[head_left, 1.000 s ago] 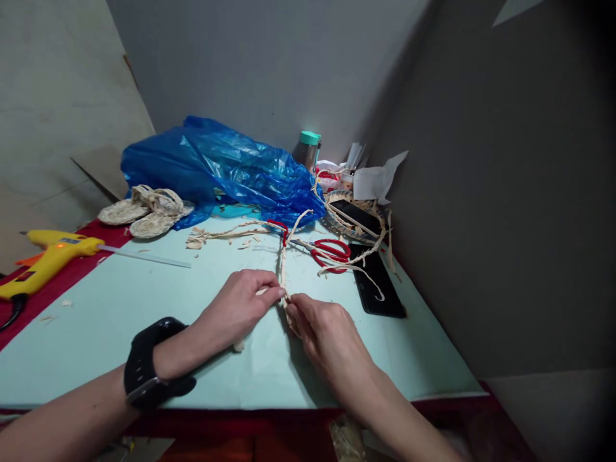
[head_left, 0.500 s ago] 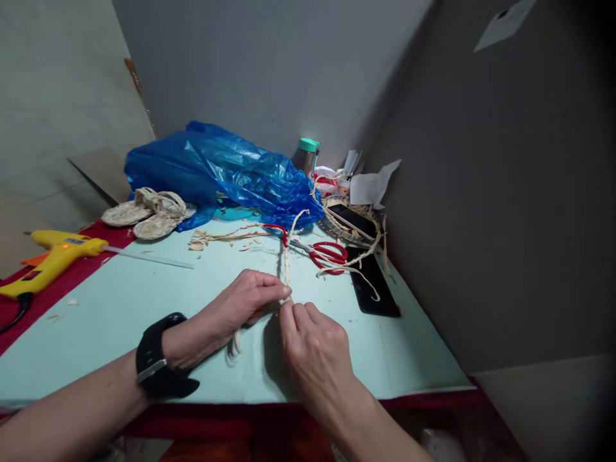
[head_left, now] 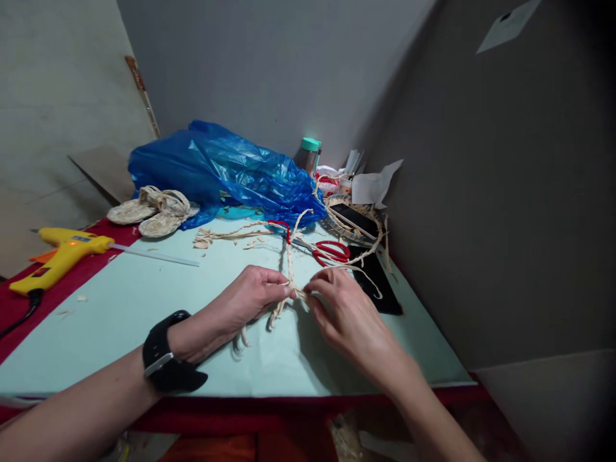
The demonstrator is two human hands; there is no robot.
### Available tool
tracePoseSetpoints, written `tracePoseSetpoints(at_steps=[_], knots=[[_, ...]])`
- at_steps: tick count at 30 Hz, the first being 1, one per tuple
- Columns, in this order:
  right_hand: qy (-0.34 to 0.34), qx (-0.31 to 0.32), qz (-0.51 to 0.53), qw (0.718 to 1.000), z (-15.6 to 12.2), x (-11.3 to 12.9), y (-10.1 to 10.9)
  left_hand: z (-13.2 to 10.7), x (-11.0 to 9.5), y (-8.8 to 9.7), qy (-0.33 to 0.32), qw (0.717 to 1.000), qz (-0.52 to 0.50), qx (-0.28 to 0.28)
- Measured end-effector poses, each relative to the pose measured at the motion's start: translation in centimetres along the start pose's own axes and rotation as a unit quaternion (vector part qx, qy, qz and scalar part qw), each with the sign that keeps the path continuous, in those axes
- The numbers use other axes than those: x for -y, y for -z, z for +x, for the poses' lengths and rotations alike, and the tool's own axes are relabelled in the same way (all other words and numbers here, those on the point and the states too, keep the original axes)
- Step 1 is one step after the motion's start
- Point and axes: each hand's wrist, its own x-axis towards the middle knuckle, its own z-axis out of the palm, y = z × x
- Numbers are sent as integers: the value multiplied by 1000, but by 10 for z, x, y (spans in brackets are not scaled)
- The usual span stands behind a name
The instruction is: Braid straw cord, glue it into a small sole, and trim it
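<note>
A pale braided fibre cord (head_left: 289, 258) runs toward me from red-handled scissors (head_left: 332, 253) lying on the table. My left hand (head_left: 257, 292), with a black watch on its wrist, pinches the lower end of the braid between thumb and finger. Loose strands (head_left: 275, 314) hang below that pinch. To the right, my right hand (head_left: 339, 298) is closed on a strand (head_left: 301, 294) that stretches out sideways from the braid. Its fingertips are partly hidden.
A yellow glue gun (head_left: 62, 253) with a glue stick lies at left. Woven sandals (head_left: 163, 212), a blue plastic bag (head_left: 221, 170) and a green-lidded bottle (head_left: 309, 154) stand behind. A black tablet (head_left: 380, 282) and a basket (head_left: 332, 221) holding a phone are at right.
My right hand has moved right and slightly up, away from my left hand, drawing a strand out sideways. Strand ends now show below the left hand, which keeps its pinch.
</note>
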Motion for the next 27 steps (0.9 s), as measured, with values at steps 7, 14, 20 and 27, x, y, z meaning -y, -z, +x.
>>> tracePoseSetpoints(at_steps=[7,14,20,27], knots=[[-30,75,255,964,29,-5,-23,-2,-3,0,-30,997,77,9],[-80,25,364,928,24,-6,-35,-9,-15,9,-75,961,266,-3],[-95,15,472,876,21,-3,-40,-36,-18,-9,-75,892,443,-51],[-123,61,588,797,19,0,-38,-55,-3,-42,-86,851,517,-24]])
